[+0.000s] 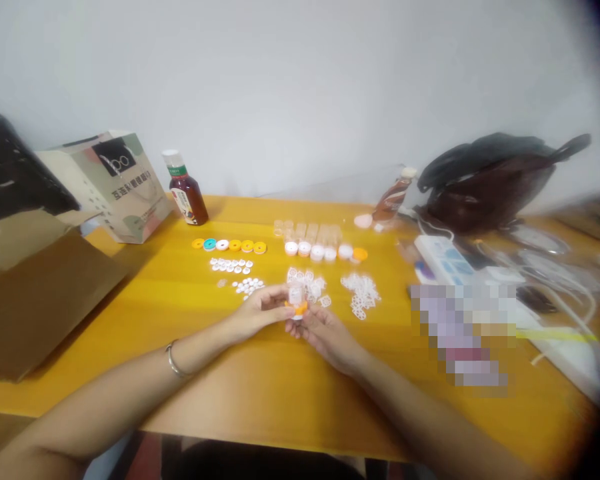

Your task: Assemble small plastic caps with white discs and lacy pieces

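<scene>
A small clear container point(296, 293) with an orange and white lower part is held between my two hands over the table. My left hand point(267, 308) grips it from the left, thumb against the orange part. Fingers of my right hand point(325, 331) close on its lower right side. Just beyond lie flat clear perforated discs point(313, 287), with another pile of them point(363, 293) to the right. Left of my hands are small white round pieces point(247, 287) and rows of white pieces point(231, 266). Farther back stand round white caps point(317, 253) and clear cups point(307, 233). Blur hides fine detail.
Orange, teal and white rings point(235, 246) form a row at the left. A cardboard box point(45, 293), a paper bag point(130, 193) and a dark red bottle point(189, 197) stand leftward. Rightward are another bottle point(393, 197), a dark bag point(490, 187), a power strip point(445, 260) and cables.
</scene>
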Available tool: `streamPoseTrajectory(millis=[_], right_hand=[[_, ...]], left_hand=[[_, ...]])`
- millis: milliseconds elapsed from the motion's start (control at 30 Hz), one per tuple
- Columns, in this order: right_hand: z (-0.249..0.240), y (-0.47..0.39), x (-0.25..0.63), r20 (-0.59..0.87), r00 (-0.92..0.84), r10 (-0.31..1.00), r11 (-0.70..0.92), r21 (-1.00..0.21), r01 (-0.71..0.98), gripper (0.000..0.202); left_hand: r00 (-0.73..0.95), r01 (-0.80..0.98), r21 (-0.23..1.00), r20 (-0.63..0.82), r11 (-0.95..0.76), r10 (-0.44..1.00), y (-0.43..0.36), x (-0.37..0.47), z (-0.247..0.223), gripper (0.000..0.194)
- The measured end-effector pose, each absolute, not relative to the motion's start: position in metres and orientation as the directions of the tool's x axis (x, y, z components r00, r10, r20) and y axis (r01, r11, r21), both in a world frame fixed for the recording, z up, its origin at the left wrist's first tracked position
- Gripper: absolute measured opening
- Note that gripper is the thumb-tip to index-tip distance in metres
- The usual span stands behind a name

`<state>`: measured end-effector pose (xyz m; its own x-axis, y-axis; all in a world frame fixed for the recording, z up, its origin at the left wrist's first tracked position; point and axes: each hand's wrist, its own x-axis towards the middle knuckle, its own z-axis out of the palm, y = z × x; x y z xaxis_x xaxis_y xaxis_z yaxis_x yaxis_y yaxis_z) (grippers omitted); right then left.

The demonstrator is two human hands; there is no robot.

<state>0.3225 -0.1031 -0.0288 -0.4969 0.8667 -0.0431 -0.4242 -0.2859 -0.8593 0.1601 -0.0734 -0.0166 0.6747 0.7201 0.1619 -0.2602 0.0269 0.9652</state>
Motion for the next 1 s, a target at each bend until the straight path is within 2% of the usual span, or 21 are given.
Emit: streamPoseTrajectory(millis=[133,400,667,833,1000], right_hand=[[-0.029,-0.101,0.323,-0.058,-0.427,0.902,-0.272,-0.846,-0.459,0.023],[-0.032,-0.107,0.315,-0.017,-0.319,0.948,-0.197,-0.816,-0.544,0.022],[-0.035,-0.112,0.311,0.047,-0.137,0.989,0.000,-0.945,-0.327,0.036],[-0.037,-0.113,0.312,0.052,-0.163,0.985,0.003,-0.956,-0.293,0.034],[-0.040,-0.116,0.308,0.001,-0.216,0.976,-0.095,-0.895,-0.435,0.031]], left_hand=[[0.584,-0.258,0.966,0.161,-0.006,0.796,-0.076,0.164,-0.016,0.021],[0.466,-0.215,0.970,0.207,-0.117,0.860,-0.085,0.170,-0.016,0.023],[0.313,-0.091,0.974,0.224,-0.206,0.923,-0.092,0.174,-0.024,0.037],[0.346,-0.108,0.979,0.201,-0.174,0.917,-0.094,0.175,-0.021,0.033],[0.457,-0.173,0.980,0.170,-0.100,0.873,-0.093,0.175,-0.016,0.025]])
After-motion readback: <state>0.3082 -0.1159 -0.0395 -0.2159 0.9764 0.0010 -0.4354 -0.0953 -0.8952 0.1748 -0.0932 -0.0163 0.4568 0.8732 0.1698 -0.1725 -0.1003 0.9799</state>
